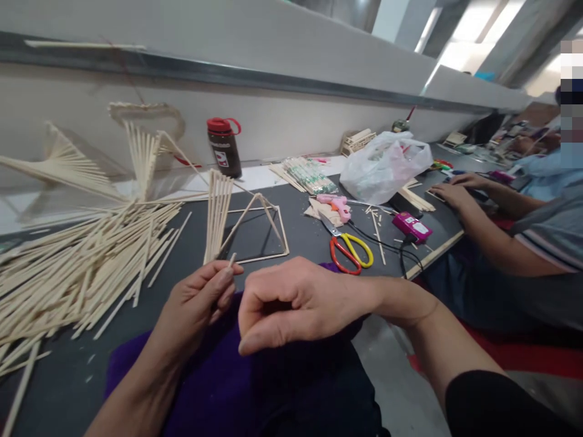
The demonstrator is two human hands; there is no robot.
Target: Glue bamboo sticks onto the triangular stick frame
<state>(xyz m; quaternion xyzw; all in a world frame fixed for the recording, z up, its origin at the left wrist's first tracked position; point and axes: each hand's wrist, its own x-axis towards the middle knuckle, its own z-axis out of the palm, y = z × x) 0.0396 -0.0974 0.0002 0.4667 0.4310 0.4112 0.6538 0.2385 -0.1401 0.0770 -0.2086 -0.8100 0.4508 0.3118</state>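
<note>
My left hand (203,294) is closed in a pinch on a short wooden stick (232,260), whose tip sticks up past the thumb. Just to its right, my right hand (291,303) is curled, thumb against bent fingers. Whatever its fingertips hold, if anything, is hidden. Beyond the hands stands a frame of glued wooden sticks (286,233), with a square base and a peaked top. A fan of sticks (217,215) rises at the frame's left side. Purple cloth (214,376) lies beneath both hands.
Loose wooden sticks (91,273) are heaped at left. Scissors (348,246), a pink glue gun (334,205) and a purple box (411,227) with a cable lie to the right. Farther back are a bottle (224,149) and a plastic bag (385,170). Another person's hands (455,188) are at right.
</note>
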